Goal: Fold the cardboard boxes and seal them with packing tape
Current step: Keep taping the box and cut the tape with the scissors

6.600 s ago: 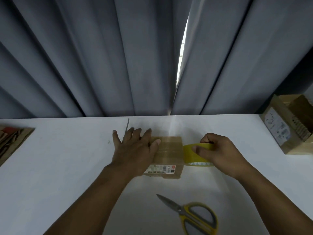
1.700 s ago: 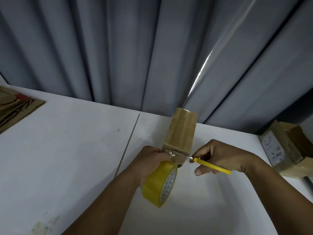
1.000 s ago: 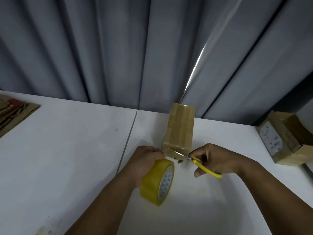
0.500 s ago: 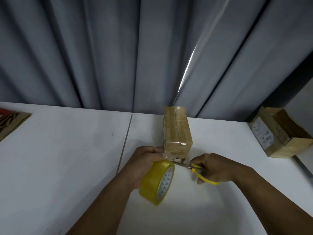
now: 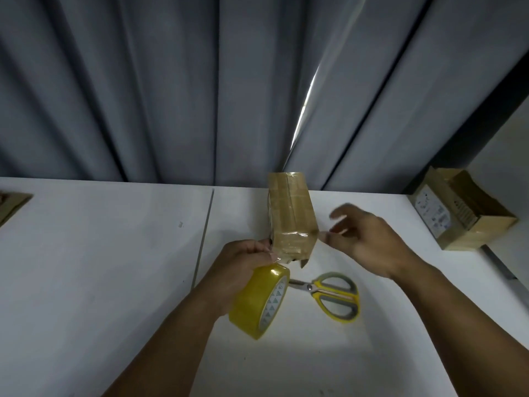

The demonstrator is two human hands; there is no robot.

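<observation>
A white table (image 5: 100, 282) runs under everything. Nearest, the left hand (image 5: 243, 265) is clenched round the yellow tape roll (image 5: 259, 302), with its fingertips up against the bottom corner of the small box (image 5: 292, 222). The scissors (image 5: 332, 293) lie flat just beyond the roll. The box stands on end, wrapped in tape, with a loose tab hanging at its base. The right hand (image 5: 369, 242) is blurred, its fingers spread and holding nothing beside the box's right edge. With so light a hold the box could tip, and the loose tab could fold and stick to itself before it is pressed down. Farther off are flat cardboard (image 5: 11, 204) on the left, an open box (image 5: 463, 210) on the right, and grey curtains (image 5: 143, 81).
</observation>
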